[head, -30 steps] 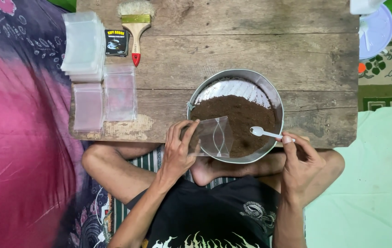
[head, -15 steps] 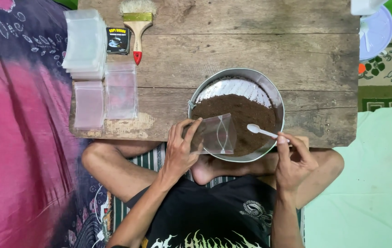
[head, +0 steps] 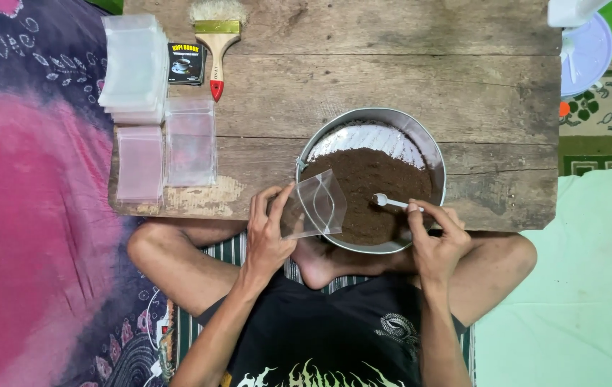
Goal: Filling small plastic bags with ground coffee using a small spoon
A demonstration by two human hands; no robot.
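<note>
A round metal bowl [head: 428,147] of dark brown powder [head: 370,190] sits on a low wooden table [head: 392,79] over my crossed legs. My left hand [head: 269,233] holds a small clear plastic pouch [head: 318,204], open-mouthed, at the bowl's near-left rim. My right hand [head: 435,240] pinches the handle of a small white spoon [head: 390,201], whose tip rests on the powder just right of the pouch.
Stacks of clear pouches [head: 134,68] and two flatter piles [head: 190,140] lie at the table's left end. A paintbrush [head: 216,43] and a small black packet [head: 186,63] lie beside them. A white fan [head: 584,43] stands at the far right. Patterned cloth [head: 26,215] covers the floor.
The spoon has moved left across the powder toward the pouch. My left hand has lifted the pouch slightly and turned its mouth toward the spoon.
</note>
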